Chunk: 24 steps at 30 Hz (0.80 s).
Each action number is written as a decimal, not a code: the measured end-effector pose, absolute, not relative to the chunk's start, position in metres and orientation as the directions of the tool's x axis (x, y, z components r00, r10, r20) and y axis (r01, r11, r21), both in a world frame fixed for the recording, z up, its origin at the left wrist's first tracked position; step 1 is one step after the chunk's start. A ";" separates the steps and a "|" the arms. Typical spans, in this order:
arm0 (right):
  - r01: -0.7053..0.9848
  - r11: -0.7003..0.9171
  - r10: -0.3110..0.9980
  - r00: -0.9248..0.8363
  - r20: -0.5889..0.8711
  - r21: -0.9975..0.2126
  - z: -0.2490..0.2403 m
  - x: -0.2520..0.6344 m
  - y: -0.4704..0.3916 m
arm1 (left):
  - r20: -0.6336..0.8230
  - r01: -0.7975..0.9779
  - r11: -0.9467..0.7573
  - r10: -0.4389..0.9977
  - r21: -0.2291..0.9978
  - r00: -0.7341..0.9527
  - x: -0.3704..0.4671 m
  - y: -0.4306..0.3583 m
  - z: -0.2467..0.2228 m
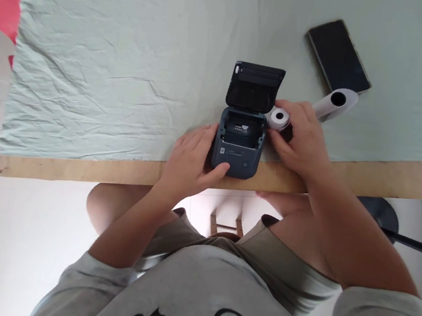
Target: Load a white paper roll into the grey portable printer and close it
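A small dark label printer [237, 157] stands near the table's front edge, its lid [253, 87] raised and its paper bay showing. My left hand [190, 162] grips the printer's left side, fingers along the wall and thumb at the front corner. In my right hand [300, 137] is a small white paper roll [279, 117], pinched between thumb and fingers close to the printer's right side. The roll's dark core hole faces up. Part of the roll is hidden by my fingers.
A larger white paper roll [327, 106] with a loose end lies just beyond my right hand. Behind it is a dark phone [337, 55]. A pale green cloth [130, 60] covers the table, with a bare wooden edge [403, 180] along the front.
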State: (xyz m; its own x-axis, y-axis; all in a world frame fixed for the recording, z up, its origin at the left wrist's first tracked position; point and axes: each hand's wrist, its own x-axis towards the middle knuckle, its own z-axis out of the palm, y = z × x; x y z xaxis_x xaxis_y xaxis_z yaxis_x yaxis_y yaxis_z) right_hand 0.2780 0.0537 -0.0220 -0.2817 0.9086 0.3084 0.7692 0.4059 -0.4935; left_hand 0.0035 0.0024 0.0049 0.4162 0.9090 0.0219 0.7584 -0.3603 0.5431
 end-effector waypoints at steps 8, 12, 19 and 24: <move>0.595 0.484 0.812 -0.033 0.582 -0.642 -0.010 0.283 0.056 | 0.034 0.757 -0.367 0.909 0.540 0.416 0.003 0.002 0.004; 0.599 0.548 0.747 -0.037 0.664 -0.583 0.009 0.265 0.047 | 0.038 0.755 -0.369 0.908 0.541 0.417 0.004 0.002 0.002; 0.639 0.560 0.812 -0.294 0.505 -0.528 0.010 0.237 0.046 | 0.045 0.747 -0.374 0.906 0.550 0.421 0.003 0.003 0.001; 0.591 0.575 0.811 -0.316 0.493 -0.566 0.002 0.237 0.055 | 0.051 0.756 -0.382 0.905 0.532 0.421 0.002 0.001 0.001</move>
State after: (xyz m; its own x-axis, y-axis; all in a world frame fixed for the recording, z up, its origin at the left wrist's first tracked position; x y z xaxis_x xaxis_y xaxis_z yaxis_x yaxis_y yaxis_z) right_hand 0.2371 0.0553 0.0017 -0.3165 0.8106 0.4927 0.5908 0.5748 -0.5661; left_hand 0.0021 0.0013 0.0009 0.4214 0.9054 0.0513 0.7557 -0.3818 0.5321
